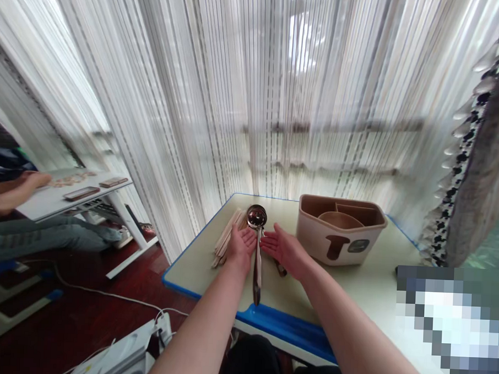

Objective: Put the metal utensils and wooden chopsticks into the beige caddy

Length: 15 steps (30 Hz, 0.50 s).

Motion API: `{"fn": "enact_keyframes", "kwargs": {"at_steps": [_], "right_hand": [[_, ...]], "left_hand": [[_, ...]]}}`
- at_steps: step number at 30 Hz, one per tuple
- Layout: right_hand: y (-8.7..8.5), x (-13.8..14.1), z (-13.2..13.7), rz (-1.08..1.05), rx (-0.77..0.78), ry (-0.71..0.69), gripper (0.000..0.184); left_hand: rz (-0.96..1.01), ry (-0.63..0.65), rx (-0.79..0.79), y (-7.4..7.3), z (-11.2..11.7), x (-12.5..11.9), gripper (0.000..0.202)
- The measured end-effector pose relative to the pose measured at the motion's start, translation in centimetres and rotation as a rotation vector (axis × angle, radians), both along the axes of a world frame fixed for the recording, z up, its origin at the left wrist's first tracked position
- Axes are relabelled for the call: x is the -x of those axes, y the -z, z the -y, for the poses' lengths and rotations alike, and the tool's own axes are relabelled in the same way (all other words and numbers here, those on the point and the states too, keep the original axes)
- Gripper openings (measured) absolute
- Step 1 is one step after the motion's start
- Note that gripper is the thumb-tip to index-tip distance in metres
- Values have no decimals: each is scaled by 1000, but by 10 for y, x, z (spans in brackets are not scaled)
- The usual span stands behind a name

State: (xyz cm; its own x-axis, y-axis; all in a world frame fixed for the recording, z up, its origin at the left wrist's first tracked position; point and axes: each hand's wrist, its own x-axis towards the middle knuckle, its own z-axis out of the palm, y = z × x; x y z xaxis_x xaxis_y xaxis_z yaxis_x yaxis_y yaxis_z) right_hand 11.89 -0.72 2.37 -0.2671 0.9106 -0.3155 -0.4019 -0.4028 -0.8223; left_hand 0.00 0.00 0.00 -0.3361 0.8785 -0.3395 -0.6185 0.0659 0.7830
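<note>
A metal ladle (258, 270) lies on the table with its round bowl at the far end and its handle pointing toward me. Close to its left side is my left hand (242, 246), palm turned up and fingers stretched out. My right hand (286, 250) is on the other side, open, its fingertips near the handle. Whether either hand touches the ladle I cannot tell. A bundle of wooden chopsticks (226, 242) lies left of my left hand. Partly hidden under my right hand is another dark utensil (280, 269).
A beige and brown divided utensil holder (329, 245) stands on the right of the table (196, 267), which has a blue edge. Curtains (237, 98) hang behind. To the left, a person sits at a white table (46, 203) with small pieces. Cables (116, 300) cross the floor.
</note>
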Motion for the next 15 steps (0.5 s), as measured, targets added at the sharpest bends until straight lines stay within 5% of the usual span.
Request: {"fn": "enact_keyframes", "kwargs": {"at_steps": [15], "right_hand": [[1,-1,-6,-107,61,1,33]], "left_hand": [[12,4,-42,-5,5,1,57]]}}
